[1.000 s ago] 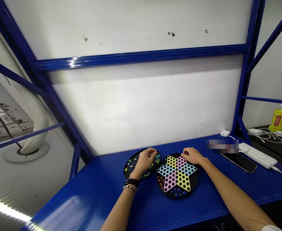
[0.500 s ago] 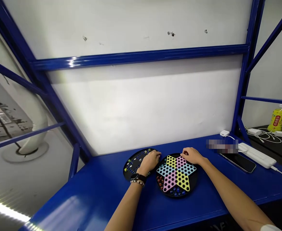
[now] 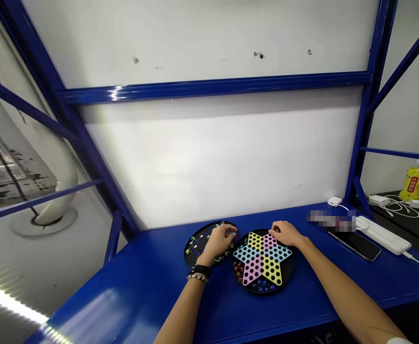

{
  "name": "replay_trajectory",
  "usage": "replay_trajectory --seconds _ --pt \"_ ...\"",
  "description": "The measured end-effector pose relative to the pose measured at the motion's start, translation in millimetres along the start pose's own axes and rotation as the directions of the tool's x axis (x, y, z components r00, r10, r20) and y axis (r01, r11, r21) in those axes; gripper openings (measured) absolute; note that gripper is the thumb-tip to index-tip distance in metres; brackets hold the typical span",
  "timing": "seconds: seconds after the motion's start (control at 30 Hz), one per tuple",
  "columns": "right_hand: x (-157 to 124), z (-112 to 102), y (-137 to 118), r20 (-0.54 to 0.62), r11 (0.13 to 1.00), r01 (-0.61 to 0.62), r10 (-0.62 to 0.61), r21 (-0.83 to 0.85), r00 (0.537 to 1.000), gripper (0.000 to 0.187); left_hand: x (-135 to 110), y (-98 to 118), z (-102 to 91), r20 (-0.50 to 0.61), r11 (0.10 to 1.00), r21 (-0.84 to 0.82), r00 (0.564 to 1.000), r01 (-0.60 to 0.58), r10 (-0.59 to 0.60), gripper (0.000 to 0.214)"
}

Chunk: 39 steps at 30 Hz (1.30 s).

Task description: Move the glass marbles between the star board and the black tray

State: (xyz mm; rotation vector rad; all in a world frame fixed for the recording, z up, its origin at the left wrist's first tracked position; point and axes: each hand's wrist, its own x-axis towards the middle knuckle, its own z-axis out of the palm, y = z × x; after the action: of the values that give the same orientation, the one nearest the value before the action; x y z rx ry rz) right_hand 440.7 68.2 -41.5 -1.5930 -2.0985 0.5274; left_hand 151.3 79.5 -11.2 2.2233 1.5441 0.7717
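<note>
Fig. | Left hand (image 3: 218,243): held curled over a round black tray (image 3: 190,253) of glass marbles (image 3: 195,247); whether a marble was gripped could not be told | Right hand (image 3: 286,234): kept half-open, fingertips (image 3: 274,231) rested on a star-shaped Chinese checkers board (image 3: 263,260) | Tray and board were set just beside each other on a blue steel bench (image 3: 152,272)

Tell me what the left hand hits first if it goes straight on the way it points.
The left hand would probably meet the far rim of the black marble tray first; depth is unclear.
</note>
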Motion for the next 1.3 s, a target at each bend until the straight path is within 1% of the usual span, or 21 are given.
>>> replay_trajectory --seconds 0.1,0.17,0.23,0.33,0.4,0.47,0.53,0.57,0.6,0.63,0.7,0.73,0.8,0.83,0.87,0.93,1.0,1.07,1.17,1.23,1.3 --pt "0 -1 0 0.001 1.0 0.002 -0.002 0.001 1.0 0.025 -1 -1 -5.6 -0.013 0.977 -0.214 1.0 0.0 -0.003 0.031" --pt "0 -1 0 0.002 1.0 0.003 -0.003 0.001 1.0 0.024 -2 1 -10.3 0.025 0.927 -0.371 0.999 0.045 -0.039 0.038" --pt "0 -1 0 0.003 1.0 0.005 -0.005 0.005 1.0 0.024 -4 5 -14.7 0.086 0.86 -0.498 0.993 0.111 -0.078 0.047" --pt "0 0 0 -0.005 1.0 0.004 -0.004 0.006 1.0 0.024 -8 12 -17.6 0.168 0.767 -0.613 0.98 0.19 -0.109 0.054" --pt "0 0 0 -0.008 1.0 0.004 -0.004 0.003 1.0 0.024 -10 15 -15.6 0.206 0.74 -0.639 0.974 0.21 -0.098 0.054" --pt "0 0 0 -0.008 1.0 0.007 -0.007 0.002 1.0 0.024 -12 18 -10.4 0.259 0.764 -0.61 0.964 0.21 -0.058 0.053" --pt "1 1 0 -0.008 1.0 0.009 -0.009 0.002 1.0 0.024 -12 19 -4.0 0.32 0.826 -0.529 0.947 0.194 -0.018 0.049" --pt "1 1 1 -0.009 1.0 0.008 -0.008 0.002 1.0 0.024 -12 20 -1.5 0.329 0.857 -0.484 0.944 0.176 -0.007 0.047" --pt "1 1 1 -0.01 1.0 0.006 -0.006 0.001 1.0 0.023 -11 21 0.2 0.311 0.882 -0.447 0.95 0.148 -0.002 0.045" --pt "1 1 1 -0.011 1.0 0.004 -0.004 -0.001 1.0 0.023 -10 20 0.5 0.262 0.9 -0.42 0.965 0.113 0.001 0.043" --pt "1 2 1 -0.014 1.0 0.001 -0.001 -0.004 1.0 0.023 -7 18 -3.3 0.098 0.929 -0.368 0.995 0.041 -0.005 0.041" --pt "1 2 1 -0.015 1.0 0.002 -0.002 -0.005 1.0 0.023 -6 14 -7.1 0.013 0.944 -0.329 1.0 0.022 -0.019 0.042" --pt "1 1 0 -0.015 1.0 0.006 -0.006 -0.006 1.0 0.024 -5 4 -16.9 -0.111 0.974 -0.22 0.991 0.046 -0.072 0.045" --pt "1 1 0 -0.014 1.0 0.007 -0.007 -0.006 1.0 0.024 -5 -3 -21.9 -0.136 0.983 -0.164 0.985 0.079 -0.102 0.046" --pt "0 0 -1 -0.011 1.0 0.008 -0.008 -0.005 1.0 0.024 -6 -11 -26.5 -0.138 0.988 -0.112 0.982 0.11 -0.125 0.046" --pt "0 0 -1 -0.006 1.0 0.006 -0.006 -0.003 1.0 0.024 -9 -28 -33.7 -0.084 0.988 -0.041 0.984 0.151 -0.154 0.042" --pt "0 -1 -2 -0.004 1.0 0.0 0.0 -0.003 1.0 0.023 -12 -42 -37.6 -0.024 0.983 -0.011 0.983 0.182 -0.183 0.039" --pt "-1 -1 -3 0.0 1.0 -0.006 0.006 -0.004 1.0 0.023 -14 -51 -38.8 -0.005 0.977 0.004 0.977 0.215 -0.215 0.039" --pt "-1 -3 -5 0.004 1.0 -0.006 0.006 -0.005 1.0 0.024 -15 -55 -37.1 0.01 0.98 0.052 0.981 0.192 -0.192 0.038" --pt "-2 -3 -7 0.004 1.0 -0.008 0.008 -0.003 1.0 0.024 -15 -53 -35.2 0.049 0.984 0.082 0.985 0.159 -0.164 0.035" --pt "-3 -4 -8 0.003 1.0 -0.013 0.013 -0.002 1.0 0.024 -15 -50 -34.3 0.09 0.988 0.077 0.986 0.131 -0.137 0.035"
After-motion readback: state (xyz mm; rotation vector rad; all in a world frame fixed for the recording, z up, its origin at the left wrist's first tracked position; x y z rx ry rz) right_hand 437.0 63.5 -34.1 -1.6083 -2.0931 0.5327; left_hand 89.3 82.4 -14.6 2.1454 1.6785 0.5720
